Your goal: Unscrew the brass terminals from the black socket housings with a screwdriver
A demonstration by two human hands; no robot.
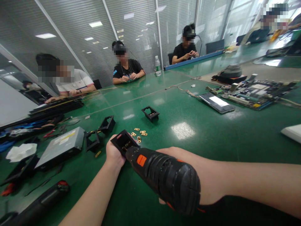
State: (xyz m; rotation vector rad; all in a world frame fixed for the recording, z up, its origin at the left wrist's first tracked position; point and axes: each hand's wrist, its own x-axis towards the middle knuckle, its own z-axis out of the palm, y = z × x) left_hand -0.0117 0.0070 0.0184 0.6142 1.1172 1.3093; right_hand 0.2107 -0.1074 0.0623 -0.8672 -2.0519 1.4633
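Note:
My left hand (pixel 114 153) is closed around a black plastic frame (pixel 123 141), its open side tilted toward me. Brass contacts show inside it. My right hand (pixel 188 160) grips a black cordless drill (pixel 162 175) with an orange switch. The drill's nose points into the frame, and its tip is hidden from view there. Just beyond the frame lie several small brass plates (pixel 142 132), each with holes. Another brass plate (pixel 98 154) rests to the left. Similar black frames stand nearby: one frame (pixel 150 113) ahead, one (pixel 107 124) and one more (pixel 92 140) to the left.
A silver disc drive (pixel 61 146) and a black cylindrical tool (pixel 39 204) lie left. To the right are a phone-like slab (pixel 216 102) and a circuit board (pixel 258 91). Several people sit across the green table (pixel 223 138). A bottle (pixel 157 64) stands at the far edge.

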